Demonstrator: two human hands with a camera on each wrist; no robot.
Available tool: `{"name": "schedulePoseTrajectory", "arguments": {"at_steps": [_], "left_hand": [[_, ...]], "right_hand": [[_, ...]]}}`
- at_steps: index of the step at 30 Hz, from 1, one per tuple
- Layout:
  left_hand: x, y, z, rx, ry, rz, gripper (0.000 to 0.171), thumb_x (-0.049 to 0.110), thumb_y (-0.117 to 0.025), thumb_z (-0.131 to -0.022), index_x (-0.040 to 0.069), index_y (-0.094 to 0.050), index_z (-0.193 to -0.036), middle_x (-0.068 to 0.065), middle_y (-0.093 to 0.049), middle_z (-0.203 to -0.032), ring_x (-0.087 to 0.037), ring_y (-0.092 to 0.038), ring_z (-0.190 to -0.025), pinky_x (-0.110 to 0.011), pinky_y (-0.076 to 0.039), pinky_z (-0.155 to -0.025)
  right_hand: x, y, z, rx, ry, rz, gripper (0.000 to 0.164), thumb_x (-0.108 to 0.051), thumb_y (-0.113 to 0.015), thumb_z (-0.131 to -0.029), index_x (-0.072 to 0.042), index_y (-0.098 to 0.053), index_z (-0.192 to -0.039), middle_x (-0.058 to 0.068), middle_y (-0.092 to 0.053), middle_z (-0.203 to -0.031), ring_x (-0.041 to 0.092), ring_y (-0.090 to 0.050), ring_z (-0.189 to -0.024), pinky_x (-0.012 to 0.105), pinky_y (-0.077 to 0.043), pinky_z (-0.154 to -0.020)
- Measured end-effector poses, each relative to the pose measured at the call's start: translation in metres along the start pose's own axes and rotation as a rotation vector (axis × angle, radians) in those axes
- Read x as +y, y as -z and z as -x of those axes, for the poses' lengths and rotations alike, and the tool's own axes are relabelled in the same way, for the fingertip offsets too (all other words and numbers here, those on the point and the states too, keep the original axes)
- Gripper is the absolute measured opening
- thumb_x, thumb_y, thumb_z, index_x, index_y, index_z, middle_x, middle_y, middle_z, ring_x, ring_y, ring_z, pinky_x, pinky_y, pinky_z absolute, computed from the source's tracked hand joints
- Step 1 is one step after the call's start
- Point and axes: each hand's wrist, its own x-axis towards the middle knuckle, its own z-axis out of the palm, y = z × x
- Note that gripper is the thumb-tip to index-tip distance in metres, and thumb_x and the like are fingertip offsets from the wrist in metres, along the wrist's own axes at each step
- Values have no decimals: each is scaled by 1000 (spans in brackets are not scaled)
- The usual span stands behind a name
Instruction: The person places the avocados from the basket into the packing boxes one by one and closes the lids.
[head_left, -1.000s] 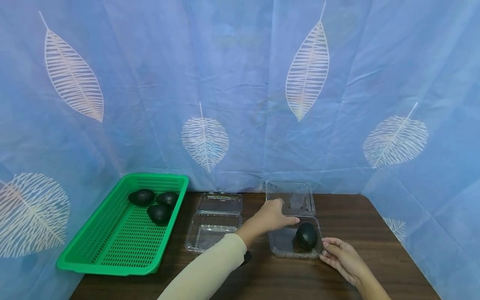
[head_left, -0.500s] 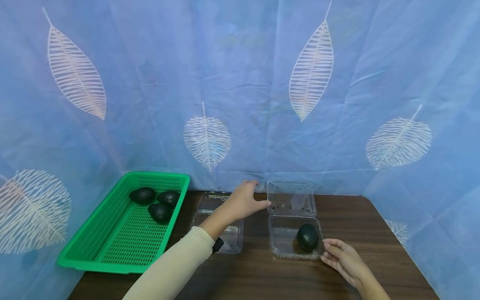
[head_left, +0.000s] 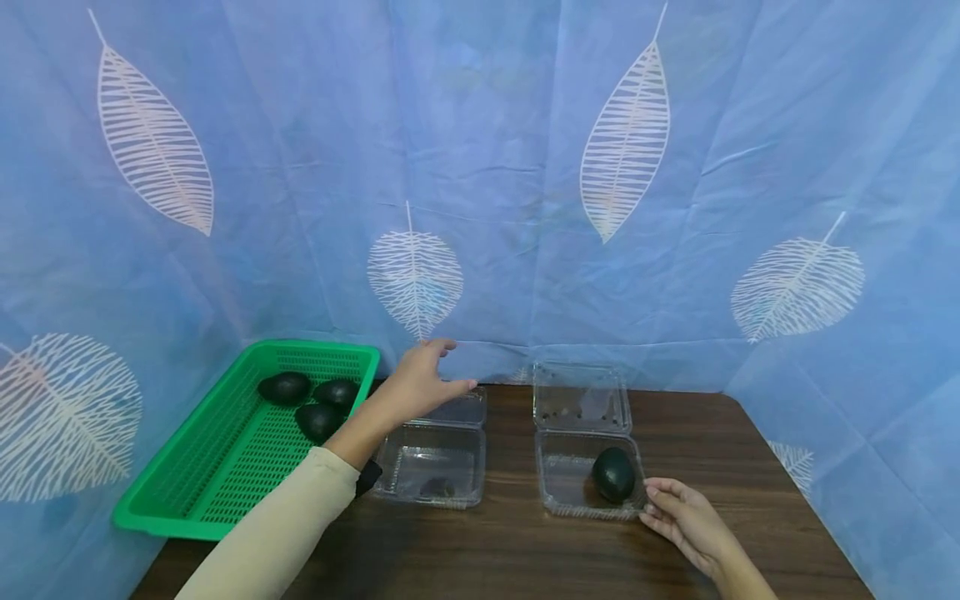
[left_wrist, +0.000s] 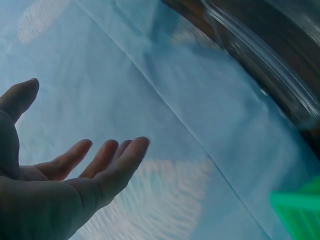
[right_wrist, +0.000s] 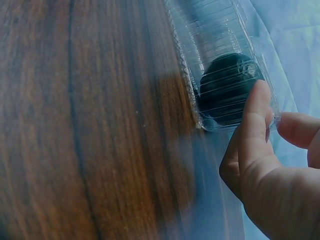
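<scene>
My left hand (head_left: 416,385) is in the air above the left clear plastic clamshell container (head_left: 431,462), near the green basket's right rim. Its fingers are spread and loosely bent, with nothing between them in the left wrist view. My right hand (head_left: 686,521) pinches the near right edge of the right clear plastic clamshell container (head_left: 562,479), whose lid stands folded back. Inside that container, toward its right side, lies one dark avocado (head_left: 613,475). In the right wrist view the same avocado (right_wrist: 227,90) shows through the ribbed wall beside my fingers.
A green perforated basket (head_left: 247,467) stands at the left with several dark avocados (head_left: 285,388) at its far end; my left forearm partly covers it. The wooden table (head_left: 525,550) ends against a blue leaf-patterned cloth (head_left: 495,167) behind and at the sides.
My left hand has moved left, from above the right container past the left one toward the green basket. The right hand stays at the right container's edge, and the avocado there stays put.
</scene>
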Motion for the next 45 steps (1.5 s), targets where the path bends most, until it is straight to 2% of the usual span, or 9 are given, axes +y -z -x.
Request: {"name": "schedulePoseTrajectory", "arguments": {"at_steps": [4,9,15,21,24,27,34,40,45], "left_hand": [[-18,17,2,43,9,-28,75,42,-76,-94,4,-47,-152,-19,-50,-152,-39,-53,-135,-57,-50,-101],[-39,33,2,74,73,-41,79,43,-74,-95,3,-42,-155,-23,-46,-153,-43,-49,-138,-61,-48,-104],[-71,53,3,67,143,-38,78,42,-70,-98,2,-38,-156,-28,-43,-155,-48,-47,-139,-62,-48,-102],[-104,68,7,46,175,27,79,46,-68,-99,2,-36,-157,-29,-42,-156,-49,-47,-139,-60,-51,-101],[-117,72,8,16,192,36,81,47,-66,-100,1,-33,-158,-30,-39,-157,-49,-54,-131,-55,-55,-94],[-130,75,7,-4,214,6,81,48,-65,-101,1,-32,-159,-32,-39,-156,-49,-57,-127,-54,-56,-91],[-154,82,11,-53,240,-71,83,43,-68,-100,-6,-32,-157,-35,-39,-155,-54,-42,-139,-64,-47,-103],[-174,84,19,-116,271,-100,76,39,-69,-99,-9,-40,-150,-37,-42,-150,-54,-45,-134,-62,-49,-99],[-189,85,23,-157,263,-114,72,39,-73,-97,-12,-47,-142,-39,-47,-143,-55,-50,-128,-59,-52,-92]], "right_hand": [[-2,1,0,12,-3,2,28,-17,-51,-110,-1,-48,-133,1,-51,-110,8,-58,-95,29,-56,-99],[-2,2,0,16,-2,2,28,-17,-52,-110,-1,-48,-133,1,-52,-109,7,-59,-94,29,-56,-100],[-1,1,0,-2,-3,-12,24,-17,-51,-110,-4,-50,-130,-1,-54,-107,7,-59,-95,29,-56,-99],[-2,-4,-1,31,-8,23,33,-18,-53,-109,2,-46,-135,1,-50,-113,10,-57,-97,30,-56,-99],[-2,-5,-1,51,-13,34,32,-17,-53,-109,2,-47,-134,1,-51,-112,10,-58,-96,30,-57,-99],[-1,-4,-1,57,-14,34,30,-17,-53,-109,0,-48,-133,1,-52,-110,9,-58,-95,30,-57,-98],[0,-2,0,56,-18,13,29,-18,-54,-109,-2,-50,-132,1,-53,-108,9,-59,-94,30,-57,-98],[0,-1,1,30,-30,-5,29,-18,-54,-109,-2,-50,-132,0,-53,-109,9,-59,-95,30,-57,-99],[0,-1,0,19,-28,-8,27,-19,-54,-109,-3,-52,-132,0,-54,-108,8,-59,-94,30,-57,-98]]}}
